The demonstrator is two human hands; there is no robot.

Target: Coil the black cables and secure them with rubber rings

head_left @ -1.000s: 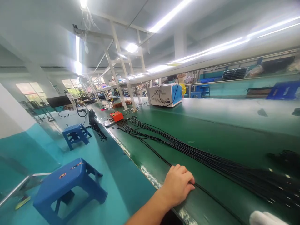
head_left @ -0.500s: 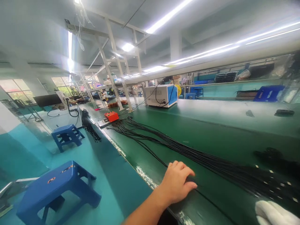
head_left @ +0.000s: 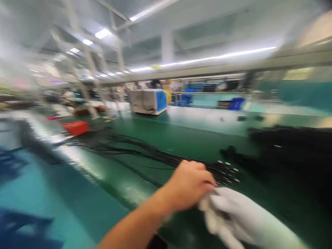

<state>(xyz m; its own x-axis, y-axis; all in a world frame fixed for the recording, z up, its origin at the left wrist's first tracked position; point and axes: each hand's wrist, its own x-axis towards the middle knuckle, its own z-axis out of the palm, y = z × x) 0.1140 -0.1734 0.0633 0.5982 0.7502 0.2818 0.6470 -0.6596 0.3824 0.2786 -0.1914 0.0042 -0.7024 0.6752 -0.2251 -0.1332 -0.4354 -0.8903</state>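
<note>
My bare left hand (head_left: 190,183) is over the near end of a bundle of black cables (head_left: 155,154) on the green bench. Its fingers are curled down, and what they hold, if anything, is hidden. Against its fingertips is my right hand (head_left: 228,214) in a white glove, smeared by motion, so its grip is unclear. Light-coloured tips (head_left: 228,169) show at the cable ends just beyond both hands. One loose black cable (head_left: 137,173) runs along the near side of the bundle.
A red box (head_left: 76,128) sits at the bench's left, near the cables' far ends. Behind stands a white and blue machine (head_left: 147,102). A large dark pile (head_left: 293,152) lies on the right. Blue stools (head_left: 26,224) stand on the floor, lower left.
My view has swung to the right. My left hand has left the single cable near the bench edge and come together with my gloved right hand by the bundle's near end.
</note>
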